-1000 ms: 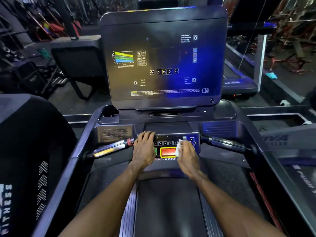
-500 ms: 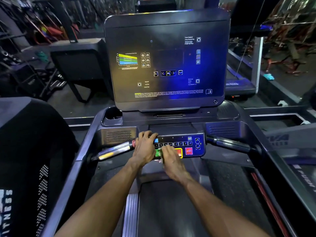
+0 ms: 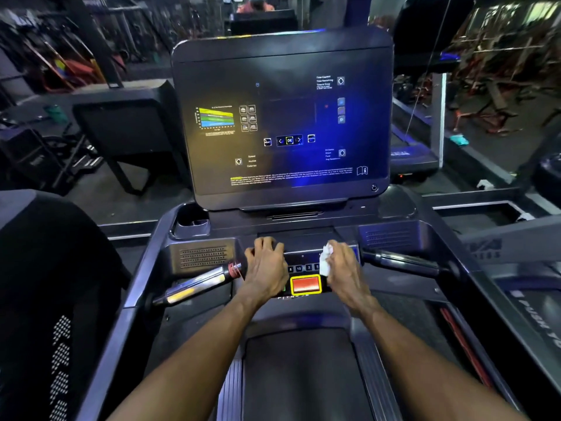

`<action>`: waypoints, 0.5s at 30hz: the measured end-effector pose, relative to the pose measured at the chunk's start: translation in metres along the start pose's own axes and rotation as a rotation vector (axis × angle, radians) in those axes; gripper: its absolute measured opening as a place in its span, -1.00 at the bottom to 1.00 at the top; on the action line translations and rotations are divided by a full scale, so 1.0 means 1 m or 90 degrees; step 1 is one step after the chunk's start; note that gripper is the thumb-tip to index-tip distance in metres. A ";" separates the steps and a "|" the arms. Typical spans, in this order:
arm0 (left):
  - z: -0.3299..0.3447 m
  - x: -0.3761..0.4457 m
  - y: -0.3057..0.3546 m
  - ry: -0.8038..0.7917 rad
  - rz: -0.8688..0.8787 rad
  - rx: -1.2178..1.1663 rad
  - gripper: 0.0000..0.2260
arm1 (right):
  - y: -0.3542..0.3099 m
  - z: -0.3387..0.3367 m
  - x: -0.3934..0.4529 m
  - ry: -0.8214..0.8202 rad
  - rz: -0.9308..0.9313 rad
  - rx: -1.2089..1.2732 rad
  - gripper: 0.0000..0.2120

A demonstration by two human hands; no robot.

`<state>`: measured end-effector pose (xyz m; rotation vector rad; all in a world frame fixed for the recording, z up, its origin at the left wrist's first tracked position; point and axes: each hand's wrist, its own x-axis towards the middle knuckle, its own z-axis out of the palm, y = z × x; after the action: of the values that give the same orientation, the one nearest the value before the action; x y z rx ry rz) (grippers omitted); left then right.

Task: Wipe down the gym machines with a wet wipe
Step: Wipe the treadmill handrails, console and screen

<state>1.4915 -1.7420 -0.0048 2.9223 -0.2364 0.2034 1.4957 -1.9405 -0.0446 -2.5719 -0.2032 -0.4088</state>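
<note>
Wet wipe bunched in right hand, pressed on button panel of treadmill. Left hand rests flat, holding nothing. Likely mid-job: screen, handles, other machines probably left.

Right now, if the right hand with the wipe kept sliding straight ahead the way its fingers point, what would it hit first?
Probably the raised ledge of the console just past the keypad. The right hand, gripping the wet wipe, points up and slightly left, toward the screen beyond; depth is unclear.
</note>
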 end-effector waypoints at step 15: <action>0.023 0.066 0.051 -0.085 -0.050 -0.117 -0.78 | 0.051 -0.039 0.119 -0.215 0.072 -0.128 -0.57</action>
<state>1.5500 -1.8056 -0.0077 2.7577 -0.1507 -0.0243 1.6093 -1.9968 0.0022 -2.8216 -0.1394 0.0531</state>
